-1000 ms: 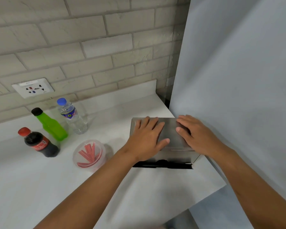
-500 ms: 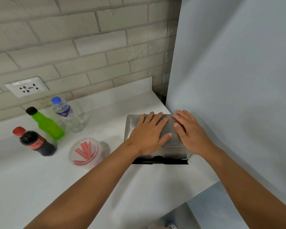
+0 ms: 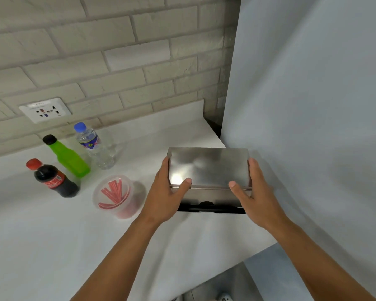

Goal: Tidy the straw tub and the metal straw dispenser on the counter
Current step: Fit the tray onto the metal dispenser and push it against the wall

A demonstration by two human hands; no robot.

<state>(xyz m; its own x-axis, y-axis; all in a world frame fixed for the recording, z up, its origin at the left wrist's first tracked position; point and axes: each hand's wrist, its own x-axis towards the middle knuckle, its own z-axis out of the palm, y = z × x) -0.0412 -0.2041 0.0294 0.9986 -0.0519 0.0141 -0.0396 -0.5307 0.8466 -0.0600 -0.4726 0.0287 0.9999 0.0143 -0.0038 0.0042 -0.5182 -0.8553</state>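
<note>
The metal straw dispenser [image 3: 207, 167] is a shiny steel box with a black slot along its front base, standing on the white counter [image 3: 52, 235] near the right wall. My left hand [image 3: 166, 196] grips its left side, thumb on the lid's front edge. My right hand [image 3: 257, 195] grips its right side the same way. The straw tub [image 3: 115, 196], a clear round plastic tub holding several red straws, stands just left of the dispenser, apart from my left hand.
Three bottles stand behind the tub: a cola bottle [image 3: 52, 179], a green bottle [image 3: 68, 158] and a water bottle [image 3: 93, 146]. A wall socket [image 3: 45, 110] sits on the brick wall. A pale grey panel [image 3: 313, 105] rises right of the dispenser. The counter's edge runs at lower right.
Both hands have slid off the dispenser's lid, where they lay flat, and now clasp its left and right sides. The dispenser stands in the same spot.
</note>
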